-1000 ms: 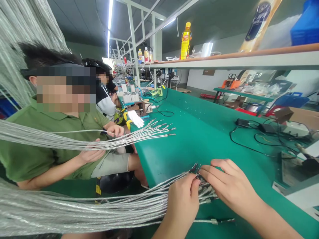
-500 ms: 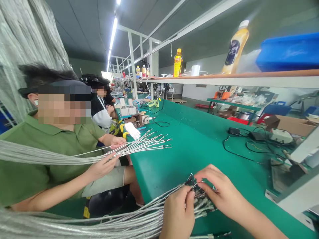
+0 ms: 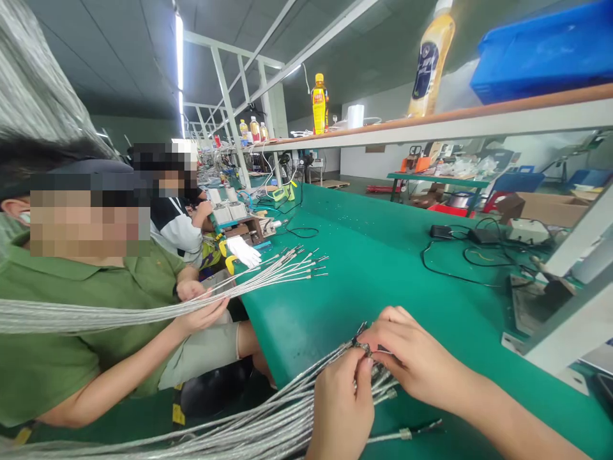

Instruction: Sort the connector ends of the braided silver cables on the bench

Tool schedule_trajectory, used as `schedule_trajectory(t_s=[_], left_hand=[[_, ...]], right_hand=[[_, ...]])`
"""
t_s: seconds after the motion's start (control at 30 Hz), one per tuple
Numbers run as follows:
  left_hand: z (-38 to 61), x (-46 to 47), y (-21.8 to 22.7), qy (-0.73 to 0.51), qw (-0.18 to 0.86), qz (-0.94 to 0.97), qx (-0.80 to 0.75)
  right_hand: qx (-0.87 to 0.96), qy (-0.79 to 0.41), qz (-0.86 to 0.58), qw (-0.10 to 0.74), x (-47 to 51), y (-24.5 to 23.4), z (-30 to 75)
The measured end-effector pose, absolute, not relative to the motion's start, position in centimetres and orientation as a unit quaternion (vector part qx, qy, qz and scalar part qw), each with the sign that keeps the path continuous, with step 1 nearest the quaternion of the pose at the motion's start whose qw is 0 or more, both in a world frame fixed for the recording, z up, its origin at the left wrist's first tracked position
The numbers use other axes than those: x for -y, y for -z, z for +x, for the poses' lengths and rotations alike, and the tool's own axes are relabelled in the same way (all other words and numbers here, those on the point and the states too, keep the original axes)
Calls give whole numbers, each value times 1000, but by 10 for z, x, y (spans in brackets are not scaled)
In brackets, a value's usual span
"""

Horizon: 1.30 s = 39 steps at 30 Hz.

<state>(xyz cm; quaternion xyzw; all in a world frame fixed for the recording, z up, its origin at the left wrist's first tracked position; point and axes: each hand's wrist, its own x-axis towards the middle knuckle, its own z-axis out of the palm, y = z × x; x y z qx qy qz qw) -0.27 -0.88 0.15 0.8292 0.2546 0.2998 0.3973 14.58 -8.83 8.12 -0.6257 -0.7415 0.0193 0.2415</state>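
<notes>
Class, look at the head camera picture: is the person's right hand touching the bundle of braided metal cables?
Touching. The head view shows the right hand pinching the dark ends of the braided metal cables between its fingers, with no gap.

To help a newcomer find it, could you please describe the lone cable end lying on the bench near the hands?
On the long green workbench, find the person's own two hands. Just below the right hand lies a silver braided cable with a metal sleeve and dark tip, apart from the bundle of cables gathered at the left hand.
</notes>
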Motion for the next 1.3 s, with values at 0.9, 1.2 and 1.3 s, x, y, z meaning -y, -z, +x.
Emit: schedule_trajectory(t_s=[0.9, 1.2, 1.3], left_hand=[[-3, 4, 4, -272, 447, 813, -256], [0, 3, 5, -275, 513, 762, -283], [0, 4, 5, -283, 492, 776, -275]], right_hand=[[581, -64, -686, 434, 92, -79, 173], [437, -340, -594, 584, 76, -52, 143], [434, -380, -559, 596, 73, -41, 132]])
